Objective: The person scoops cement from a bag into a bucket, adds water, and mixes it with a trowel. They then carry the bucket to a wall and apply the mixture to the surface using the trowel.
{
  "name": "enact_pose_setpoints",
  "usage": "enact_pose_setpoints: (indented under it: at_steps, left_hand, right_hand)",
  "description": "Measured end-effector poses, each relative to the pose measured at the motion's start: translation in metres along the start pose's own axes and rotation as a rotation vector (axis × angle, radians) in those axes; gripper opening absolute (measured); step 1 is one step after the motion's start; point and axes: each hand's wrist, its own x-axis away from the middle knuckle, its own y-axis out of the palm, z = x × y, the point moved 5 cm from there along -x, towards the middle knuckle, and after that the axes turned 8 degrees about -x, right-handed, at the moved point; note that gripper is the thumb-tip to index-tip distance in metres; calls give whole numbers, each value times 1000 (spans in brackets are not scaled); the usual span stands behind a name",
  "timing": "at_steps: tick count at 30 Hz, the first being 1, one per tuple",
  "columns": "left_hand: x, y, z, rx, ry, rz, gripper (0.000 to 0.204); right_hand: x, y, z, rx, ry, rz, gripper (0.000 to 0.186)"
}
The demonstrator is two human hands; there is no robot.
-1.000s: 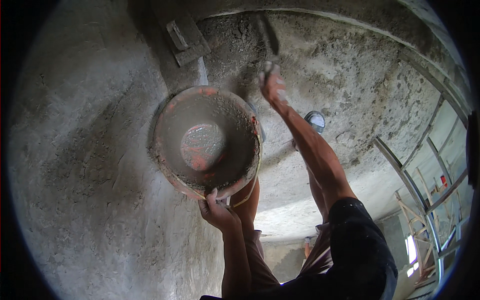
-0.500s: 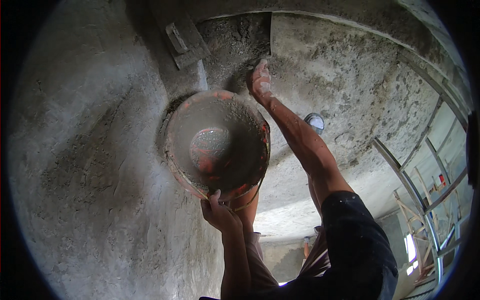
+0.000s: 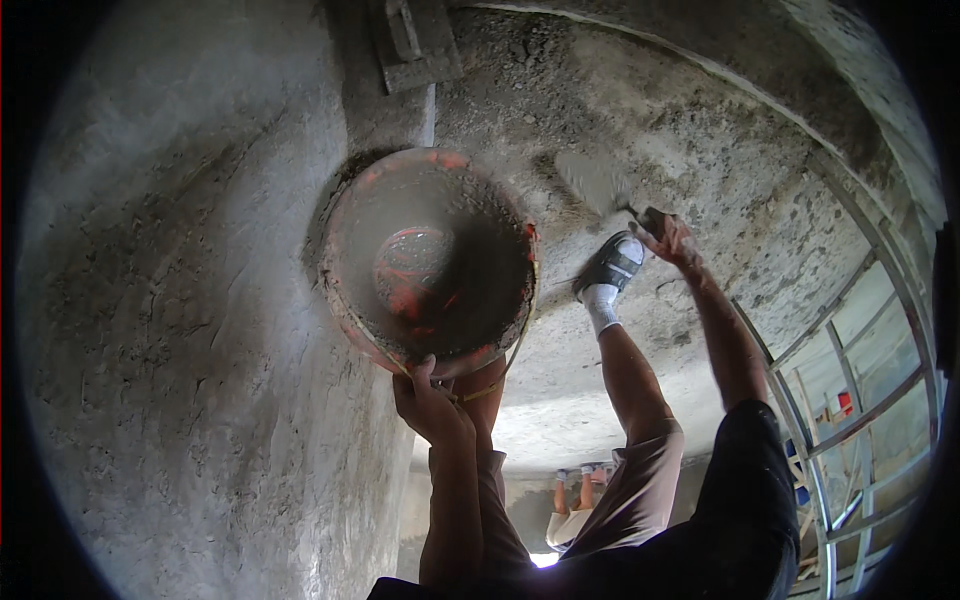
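My left hand grips the near rim of a round, cement-smeared red bucket; it is tipped toward me, showing a mostly bare bottom and a grey coating inside. At the right, my right hand is closed on the handle of a trowel, whose grey blade is blurred over the rough cement floor. Below that blade is my foot in a sandal and white sock; the other foot is hidden by the bucket.
A flat float with a handle lies at the top. A plastered surface fills the left. A metal frame with bars stands at the right. In the background at the bottom, another person's legs show.
My right hand has swung right and down with the trowel, whose blade was upright near the top. My right foot is now uncovered. The float appears higher in the picture.
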Motion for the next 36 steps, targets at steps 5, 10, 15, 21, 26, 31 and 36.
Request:
enact_pose_setpoints:
  at_steps: [5, 10, 15, 21, 26, 31, 36]
  left_hand:
    - [7, -1, 7, 79, -55, -26, 25]
    - [-3, -18, 3, 58, -73, 47, 17]
    - [-2, -7, 1, 128, -85, -14, 22]
    - [0, -7, 4, 209, -88, -17, 27]
    - [3, 1, 3, 170, -132, -55, 30]
    - [2, -1, 0, 140, -166, -51, 29]
    - [9, 15, 10, 170, -155, -60, 24]
  right_hand:
    - [-37, -5, 21, 620, -754, 658, 43]
    - [-163, -13, -5, 572, -272, -295, 43]
    - [-209, -64, -3, 602, -239, -522, 40]
    - [-254, -97, -106, 455, 52, -662, 54]
    - [-210, -122, -125, -53, 328, -454, 46]
    - [-151, -83, -63, 604, -192, -722, 43]
    - [-160, -115, 78, 792, -409, -603, 28]
